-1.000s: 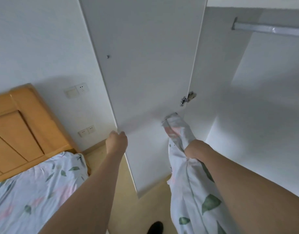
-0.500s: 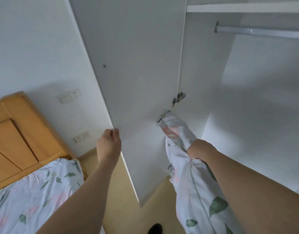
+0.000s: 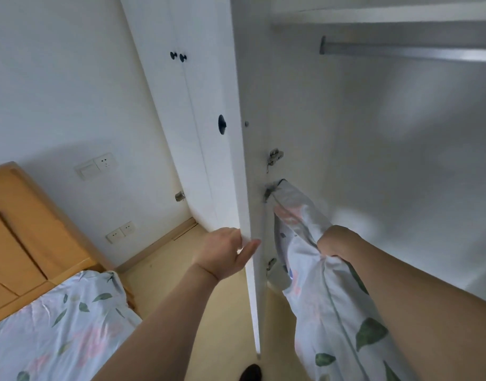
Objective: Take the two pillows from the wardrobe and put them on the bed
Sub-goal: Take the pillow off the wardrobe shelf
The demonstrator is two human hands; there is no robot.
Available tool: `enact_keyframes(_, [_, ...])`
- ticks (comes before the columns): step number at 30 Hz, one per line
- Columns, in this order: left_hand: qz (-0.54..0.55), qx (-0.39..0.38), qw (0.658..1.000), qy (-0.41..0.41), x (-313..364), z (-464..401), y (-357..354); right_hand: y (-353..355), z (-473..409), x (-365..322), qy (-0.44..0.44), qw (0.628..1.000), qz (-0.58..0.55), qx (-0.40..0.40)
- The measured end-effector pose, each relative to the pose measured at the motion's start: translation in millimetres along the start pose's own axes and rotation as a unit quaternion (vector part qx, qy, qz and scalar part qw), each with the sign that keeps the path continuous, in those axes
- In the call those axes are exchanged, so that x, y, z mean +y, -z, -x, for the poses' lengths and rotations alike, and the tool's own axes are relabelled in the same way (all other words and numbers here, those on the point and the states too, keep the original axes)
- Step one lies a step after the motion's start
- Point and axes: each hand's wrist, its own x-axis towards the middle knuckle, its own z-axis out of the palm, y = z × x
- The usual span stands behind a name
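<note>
My right hand (image 3: 335,242) grips the top edge of a white pillow (image 3: 321,303) with green leaves and pink flowers. The pillow hangs upright at the mouth of the open wardrobe (image 3: 379,138). My left hand (image 3: 226,253) holds the edge of the white wardrobe door (image 3: 246,188), thumb on the inner side, fingers on the outer face. The door stands edge-on to me. The bed (image 3: 57,323), covered in the same leaf-print sheet, lies at the lower left. A second pillow is not in view.
The wooden headboard (image 3: 19,229) stands against the left wall beside wall sockets (image 3: 120,232) and a switch plate (image 3: 97,166). A metal hanging rail (image 3: 406,52) crosses the top of the wardrobe. Closed wardrobe doors with black knobs (image 3: 178,56) lie beyond. My dark shoe (image 3: 250,372) rests on the yellowish floor.
My left hand has swung the wardrobe door from wide open to nearly edge-on, which uncovers the neighbouring doors. My right hand has kept its grip on the pillow.
</note>
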Motion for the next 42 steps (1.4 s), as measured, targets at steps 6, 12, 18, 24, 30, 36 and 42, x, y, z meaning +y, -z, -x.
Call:
enact_keyframes(6, [-0.011, -0.023, 0.995, -0.098, 53.7, -39.9, -19.2, 2.6, 12.5, 38.4, -0.036, 0.998, -0.042, 0.010])
enact_keyframes(12, [0.017, 0.098, 0.977, -0.189, 105.2, -79.4, -35.4, 12.1, 35.3, 80.2, -0.103, 0.989, -0.105, 0.029])
enact_keyframes(18, [0.035, 0.158, 0.972, -0.172, 144.9, -121.8, -50.7, 19.5, 50.7, 115.4, -0.169, 0.969, -0.162, 0.075])
enact_keyframes(24, [0.033, 0.139, 0.967, -0.213, 161.5, -148.0, -68.4, 25.5, 58.1, 145.9, -0.210, 0.953, -0.191, 0.105])
enact_keyframes(30, [0.034, 0.108, 0.969, -0.222, 167.5, -170.2, -88.6, 28.8, 57.2, 157.4, -0.247, 0.941, -0.199, 0.118])
enact_keyframes(36, [0.045, 0.078, 0.972, -0.217, 179.4, -196.9, -104.6, 29.4, 52.6, 163.9, -0.279, 0.927, -0.222, 0.115])
enact_keyframes(42, [0.054, 0.061, 0.976, -0.201, 193.3, -219.1, -120.4, 25.9, 45.4, 164.0, -0.317, 0.910, -0.241, 0.115])
